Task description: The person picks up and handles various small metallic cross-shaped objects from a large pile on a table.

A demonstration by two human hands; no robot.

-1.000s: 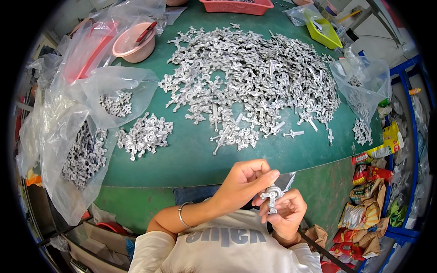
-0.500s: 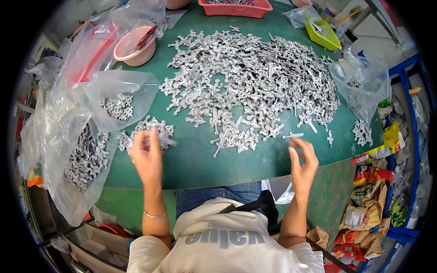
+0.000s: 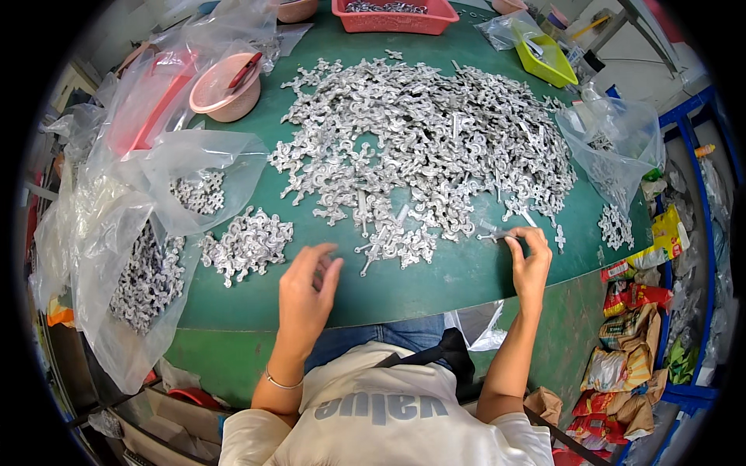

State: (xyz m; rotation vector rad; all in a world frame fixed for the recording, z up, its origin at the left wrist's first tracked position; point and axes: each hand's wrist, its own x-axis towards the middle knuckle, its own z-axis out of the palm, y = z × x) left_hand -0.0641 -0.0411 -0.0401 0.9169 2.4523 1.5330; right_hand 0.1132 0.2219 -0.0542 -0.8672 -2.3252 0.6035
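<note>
Watching the head feed here: closest to me are the two forearms coming up over the white shirt. The left hand hovers low over the green tabletop, fingers loosely curled and a bit apart, and I can't tell if anything is tucked in it. It's just below and right of a small heap of metal parts. The right hand is out at the near right edge of the tabletop, fingers pinched together on a small metal piece right at the fringe of the big pile of metal parts, which spreads over the middle of the tabletop. On the left side there are clear plastic bags partly filled with the same silvery parts, slumping over the tabletop edge. Another clear bag with a few parts sits on the right. Further back there's a pink bowl on the left, a red tray at the far edge, and a yellow-green tray toward the far right. Snack packets are piled below the tabletop on the right.
</note>
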